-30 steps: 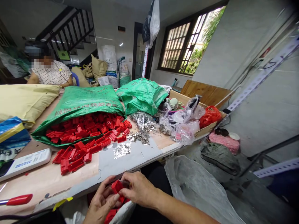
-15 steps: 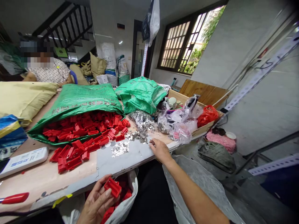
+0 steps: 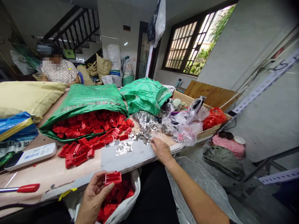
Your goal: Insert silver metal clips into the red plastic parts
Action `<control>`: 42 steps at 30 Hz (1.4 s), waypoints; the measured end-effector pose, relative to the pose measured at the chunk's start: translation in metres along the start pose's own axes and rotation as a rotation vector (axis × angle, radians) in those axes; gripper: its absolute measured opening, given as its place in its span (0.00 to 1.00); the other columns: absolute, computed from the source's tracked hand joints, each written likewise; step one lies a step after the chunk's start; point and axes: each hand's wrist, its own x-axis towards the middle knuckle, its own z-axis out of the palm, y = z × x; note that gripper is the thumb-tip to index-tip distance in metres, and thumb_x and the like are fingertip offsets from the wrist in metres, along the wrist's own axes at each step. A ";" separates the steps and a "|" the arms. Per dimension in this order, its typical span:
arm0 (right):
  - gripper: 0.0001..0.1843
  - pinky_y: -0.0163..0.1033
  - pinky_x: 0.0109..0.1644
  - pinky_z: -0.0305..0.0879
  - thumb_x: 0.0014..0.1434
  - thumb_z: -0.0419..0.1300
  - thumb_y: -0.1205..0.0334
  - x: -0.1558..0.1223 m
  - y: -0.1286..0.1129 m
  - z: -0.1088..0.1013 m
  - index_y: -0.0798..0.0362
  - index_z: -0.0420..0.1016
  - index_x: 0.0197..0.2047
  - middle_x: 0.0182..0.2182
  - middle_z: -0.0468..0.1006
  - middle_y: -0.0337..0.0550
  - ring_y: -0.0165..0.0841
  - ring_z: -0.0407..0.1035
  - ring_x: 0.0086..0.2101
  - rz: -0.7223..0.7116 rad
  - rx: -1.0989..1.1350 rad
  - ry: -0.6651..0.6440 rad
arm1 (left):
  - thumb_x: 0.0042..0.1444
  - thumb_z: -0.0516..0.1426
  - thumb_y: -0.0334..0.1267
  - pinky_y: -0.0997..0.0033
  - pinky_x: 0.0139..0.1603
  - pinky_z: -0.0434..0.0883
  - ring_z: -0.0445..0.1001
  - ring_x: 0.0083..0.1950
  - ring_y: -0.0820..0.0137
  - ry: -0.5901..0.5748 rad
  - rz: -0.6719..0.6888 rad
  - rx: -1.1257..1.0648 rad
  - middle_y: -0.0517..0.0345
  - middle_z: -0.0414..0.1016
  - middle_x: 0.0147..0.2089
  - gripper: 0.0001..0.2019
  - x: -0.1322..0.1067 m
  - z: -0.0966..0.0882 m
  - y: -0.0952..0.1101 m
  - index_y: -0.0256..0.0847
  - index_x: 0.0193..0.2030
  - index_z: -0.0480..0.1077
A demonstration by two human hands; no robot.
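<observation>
My left hand (image 3: 97,189) grips a small red plastic box (image 3: 113,178), its hollow side facing up, above an open white sack (image 3: 135,189) with more red boxes inside. At the table's front edge, my right hand (image 3: 161,150) has its thumb and fingers pinched together beside a heap of small metal pieces (image 3: 141,137). Whatever is in that pinch is too small to make out. Flat shiny metal pieces (image 3: 124,148) lie spread on the grey sheet (image 3: 109,160). Loose red boxes (image 3: 79,152) spill from a green woven sack (image 3: 93,96) on the table.
A second green sack (image 3: 144,95) and clear plastic bags (image 3: 184,124) stand farther back. To the left are a white device (image 3: 35,156), a red-handled tool (image 3: 28,188) and a yellowish sack (image 3: 28,96). Another person (image 3: 59,70) sits across the table.
My left hand has lifted slightly and turned the red box more level. My right hand stays pinched near the metal pieces. The whole view has shifted a little to the left.
</observation>
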 end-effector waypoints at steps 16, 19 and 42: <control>0.09 0.33 0.34 0.62 0.60 0.57 0.57 -0.042 -0.071 -0.038 0.54 0.73 0.36 0.29 0.76 0.39 0.31 0.69 0.30 -0.193 0.833 -0.062 | 0.52 0.62 0.41 0.67 0.48 0.77 0.79 0.47 0.62 -0.046 0.515 0.490 0.52 0.80 0.48 0.18 0.011 -0.002 0.003 0.42 0.50 0.72; 0.05 0.32 0.34 0.61 0.61 0.57 0.62 -0.061 -0.098 -0.038 0.53 0.74 0.36 0.29 0.76 0.38 0.29 0.68 0.30 -0.317 0.850 -0.165 | 0.54 0.60 0.40 0.69 0.45 0.77 0.80 0.44 0.64 -0.050 0.584 0.620 0.53 0.80 0.48 0.17 0.010 -0.002 0.004 0.43 0.51 0.71; 0.08 0.35 0.37 0.61 0.61 0.57 0.61 -0.074 -0.115 -0.028 0.53 0.75 0.35 0.31 0.70 0.40 0.30 0.65 0.32 -0.352 1.023 -0.317 | 0.57 0.58 0.34 0.72 0.48 0.76 0.80 0.46 0.67 -0.009 0.864 0.814 0.55 0.80 0.48 0.17 -0.005 0.001 0.008 0.43 0.53 0.69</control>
